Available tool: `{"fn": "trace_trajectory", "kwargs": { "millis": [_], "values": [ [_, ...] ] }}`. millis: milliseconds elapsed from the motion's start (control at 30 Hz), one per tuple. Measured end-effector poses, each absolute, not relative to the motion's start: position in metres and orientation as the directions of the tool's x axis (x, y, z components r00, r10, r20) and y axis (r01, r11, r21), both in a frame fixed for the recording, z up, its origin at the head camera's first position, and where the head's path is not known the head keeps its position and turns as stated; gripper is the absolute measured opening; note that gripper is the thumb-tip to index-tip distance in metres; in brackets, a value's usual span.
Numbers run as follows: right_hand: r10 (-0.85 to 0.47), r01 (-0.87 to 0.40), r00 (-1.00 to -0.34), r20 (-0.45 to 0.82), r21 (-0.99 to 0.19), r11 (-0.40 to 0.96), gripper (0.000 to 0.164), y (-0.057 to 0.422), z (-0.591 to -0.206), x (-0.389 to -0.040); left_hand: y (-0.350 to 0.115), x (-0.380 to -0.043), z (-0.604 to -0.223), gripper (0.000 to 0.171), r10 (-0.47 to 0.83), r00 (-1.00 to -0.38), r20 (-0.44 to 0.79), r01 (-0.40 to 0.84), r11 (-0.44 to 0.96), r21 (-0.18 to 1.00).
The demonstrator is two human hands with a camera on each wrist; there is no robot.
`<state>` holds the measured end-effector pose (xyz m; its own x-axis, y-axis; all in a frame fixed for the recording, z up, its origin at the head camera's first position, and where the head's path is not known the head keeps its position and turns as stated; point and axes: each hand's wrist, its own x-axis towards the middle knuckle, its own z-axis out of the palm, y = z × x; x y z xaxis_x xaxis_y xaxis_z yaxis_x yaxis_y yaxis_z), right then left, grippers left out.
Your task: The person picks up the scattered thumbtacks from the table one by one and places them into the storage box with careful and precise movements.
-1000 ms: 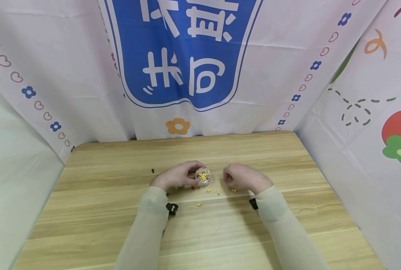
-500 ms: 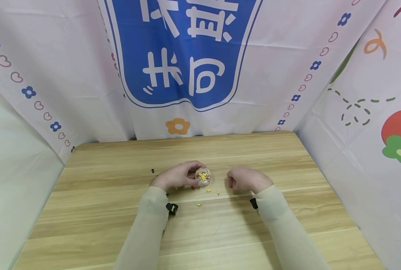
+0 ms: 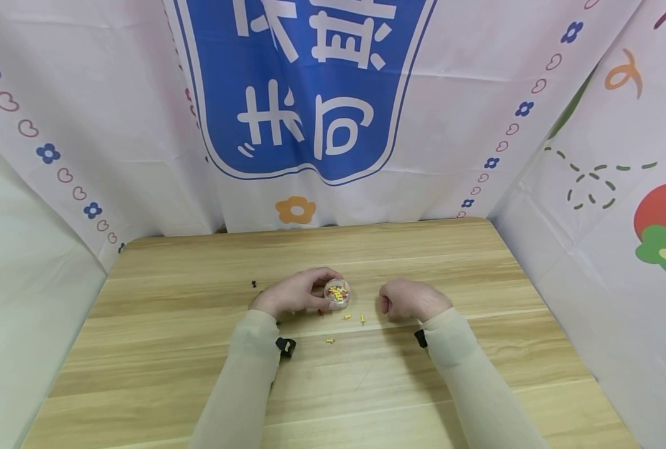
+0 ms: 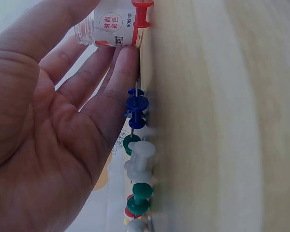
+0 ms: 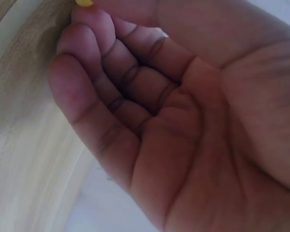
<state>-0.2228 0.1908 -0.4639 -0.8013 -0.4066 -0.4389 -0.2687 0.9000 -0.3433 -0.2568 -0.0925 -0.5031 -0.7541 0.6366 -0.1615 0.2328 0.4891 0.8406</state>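
Note:
In the head view my left hand [image 3: 295, 293] grips a small clear jar [image 3: 341, 305] of yellow and red push pins. The jar's printed label [image 4: 111, 21] shows in the left wrist view, with fingers and thumb around its sides. My right hand [image 3: 414, 299] is curled low over the table, to the right of the jar. A yellow push pin [image 5: 84, 2] is pinched at its fingertips, mostly cut off by the right wrist view's top edge. Between the hands and nearer the person lie loose yellow push pins [image 3: 362, 320]. A red push pin [image 4: 142, 13] lies beside the jar.
Blue [image 4: 137, 111], white [image 4: 141, 159] and green push pins [image 4: 139, 198] lie under the left palm. A dark push pin [image 3: 254, 284] is farther left on the wooden table [image 3: 366, 399]. Behind the table hangs a printed white cloth [image 3: 445, 125].
My right hand has drawn slightly right, and the yellow push pin that showed below it on the table is no longer visible there. The left hand and jar stay put.

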Motion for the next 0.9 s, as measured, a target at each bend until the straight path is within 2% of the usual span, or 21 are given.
{"fn": "trace_trajectory", "kwargs": {
  "millis": [167, 333, 567, 900],
  "values": [
    [-0.425, -0.273, -0.804, -0.417, -0.376, 0.886, 0.026, 0.19, -0.464, -0.225, -0.093, -0.257, -0.503, 0.058, 0.636, -0.755, -0.162, 0.237, 0.494, 0.836],
    [-0.469, -0.336, -0.809, -0.355, -0.376, 0.864, 0.022, 0.187, -0.463, -0.228, -0.093, -0.257, -0.504, 0.058, 0.638, -0.753, -0.161, 0.238, 0.492, 0.838],
    [-0.546, -0.46, -0.812, -0.206, -0.35, 0.816, 0.018, 0.181, -0.462, -0.229, -0.093, -0.258, -0.505, 0.058, 0.638, -0.752, -0.163, 0.24, 0.496, 0.834],
    [-0.63, -0.608, -0.777, 0.015, -0.28, 0.743, 0.016, 0.169, -0.461, -0.23, -0.093, -0.258, -0.506, 0.055, 0.648, -0.747, -0.151, 0.25, 0.483, 0.839]
  ]
}}
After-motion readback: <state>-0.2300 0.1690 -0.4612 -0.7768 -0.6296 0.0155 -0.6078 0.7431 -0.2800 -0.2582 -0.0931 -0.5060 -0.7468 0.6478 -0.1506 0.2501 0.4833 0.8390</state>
